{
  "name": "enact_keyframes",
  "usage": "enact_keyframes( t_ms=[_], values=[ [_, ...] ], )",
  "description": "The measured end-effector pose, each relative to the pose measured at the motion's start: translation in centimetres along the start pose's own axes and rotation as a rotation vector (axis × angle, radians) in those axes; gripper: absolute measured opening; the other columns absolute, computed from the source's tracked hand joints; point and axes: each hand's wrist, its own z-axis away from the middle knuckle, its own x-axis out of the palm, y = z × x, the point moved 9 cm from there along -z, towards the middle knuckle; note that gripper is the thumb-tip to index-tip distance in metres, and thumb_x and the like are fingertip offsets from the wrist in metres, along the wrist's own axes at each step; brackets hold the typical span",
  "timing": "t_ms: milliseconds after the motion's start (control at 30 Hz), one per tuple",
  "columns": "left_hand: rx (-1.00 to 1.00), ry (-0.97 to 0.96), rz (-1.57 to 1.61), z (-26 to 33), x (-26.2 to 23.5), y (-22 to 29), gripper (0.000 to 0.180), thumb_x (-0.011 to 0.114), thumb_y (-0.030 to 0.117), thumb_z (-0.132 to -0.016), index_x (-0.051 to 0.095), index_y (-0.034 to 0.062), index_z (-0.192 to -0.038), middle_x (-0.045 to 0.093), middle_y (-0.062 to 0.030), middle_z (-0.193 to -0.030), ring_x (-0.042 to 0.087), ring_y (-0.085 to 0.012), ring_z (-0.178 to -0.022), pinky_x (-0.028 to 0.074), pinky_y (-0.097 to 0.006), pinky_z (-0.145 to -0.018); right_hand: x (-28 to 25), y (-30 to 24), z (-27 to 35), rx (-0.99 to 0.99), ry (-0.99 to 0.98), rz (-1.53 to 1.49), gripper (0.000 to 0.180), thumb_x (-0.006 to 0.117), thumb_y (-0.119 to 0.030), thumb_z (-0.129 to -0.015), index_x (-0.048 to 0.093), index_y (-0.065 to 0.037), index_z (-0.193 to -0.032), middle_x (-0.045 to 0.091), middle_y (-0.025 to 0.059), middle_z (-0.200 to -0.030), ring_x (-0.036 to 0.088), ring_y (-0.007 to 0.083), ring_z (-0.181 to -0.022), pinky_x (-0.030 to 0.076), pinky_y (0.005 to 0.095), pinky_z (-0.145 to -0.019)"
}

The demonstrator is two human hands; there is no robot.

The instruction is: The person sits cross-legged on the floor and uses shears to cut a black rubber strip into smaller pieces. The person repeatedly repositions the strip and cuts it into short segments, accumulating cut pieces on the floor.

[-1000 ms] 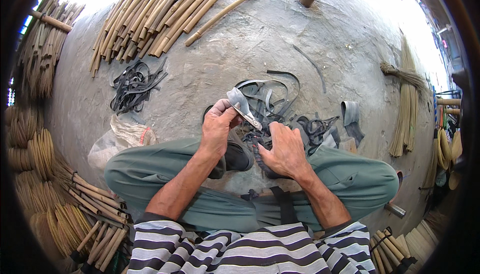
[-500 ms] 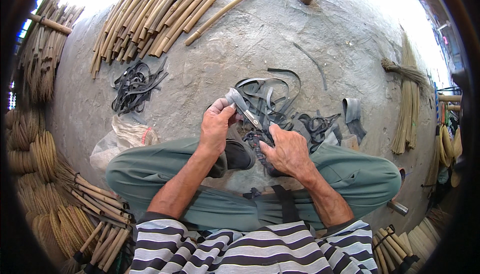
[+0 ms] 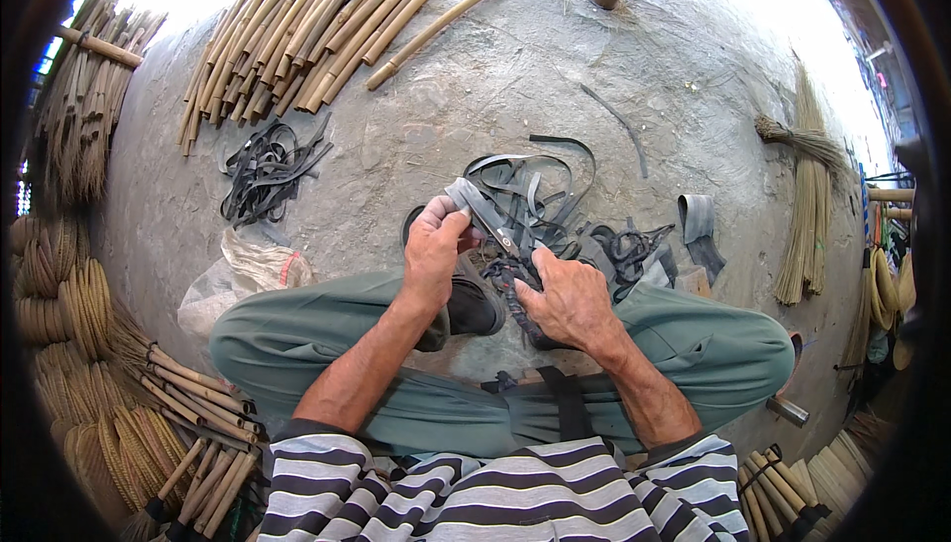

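Observation:
My left hand [image 3: 432,250] pinches a grey rubber strip [image 3: 464,193] between thumb and fingers, in front of my body. A pair of scissors [image 3: 508,244] with dark wrapped handles is gripped in my right hand [image 3: 572,296]. Its blades point up and left along the strip, which partly covers them. Behind and beside the scissors lies a tangle of dark rubber strips [image 3: 543,185] on the floor. More cut strips [image 3: 634,247] are heaped just right of my right hand. The fingertips of my right hand are partly hidden behind the handles.
Bamboo poles [image 3: 327,27] lie at the far left, with another pile of black strips [image 3: 267,177] nearer. A pale sack [image 3: 243,279] sits by my left knee. To the right are a wide rubber piece [image 3: 698,230] and a broom-like straw bundle [image 3: 807,205]. Coiled brooms [image 3: 89,314] line the left.
My left hand has shifted slightly with the strip, which now covers more of the scissor blades. My right hand stays nearly in place.

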Motion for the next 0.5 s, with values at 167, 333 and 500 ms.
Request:
enact_keyframes(
  t_ms=[167,333,500],
  values=[
    [0.103,-0.035,-0.030,0.1,0.7,0.7,0.017,0.057,0.011,-0.100,0.069,0.0040,-0.110,0.071,-0.0015,-0.099,0.064,-0.0073,-0.086,0.053,-0.025,-0.079,-0.8,-1.0,0.0,-0.148,0.203,0.022,0.043,0.077,-0.036,-0.089,0.056,0.001,-0.099,0.070,0.0223,-0.080,0.070,0.0452,-0.078,0.054,0.0541,-0.071],
    [0.160,-0.093,-0.113,0.4,1.7,0.9,0.015,0.057,0.008,-0.099,0.067,0.0017,-0.107,0.070,-0.0013,-0.098,0.063,-0.0082,-0.085,0.052,-0.025,-0.079,-1.1,-0.7,0.1,-0.112,0.178,0.049,0.042,0.077,-0.034,-0.089,0.055,0.001,-0.101,0.070,0.0223,-0.081,0.069,0.0453,-0.080,0.053,0.0536,-0.074],
    [0.070,-0.092,-0.038,0.3,1.1,0.1,0.017,0.058,0.009,-0.100,0.069,0.0062,-0.113,0.072,0.0007,-0.103,0.067,-0.0089,-0.091,0.056,-0.030,-0.087,-0.1,0.1,0.0,0.032,-0.028,-0.006,0.041,0.073,-0.037,-0.092,0.057,0.000,-0.102,0.070,0.0229,-0.079,0.071,0.0450,-0.080,0.054,0.0542,-0.074]
  ],
)
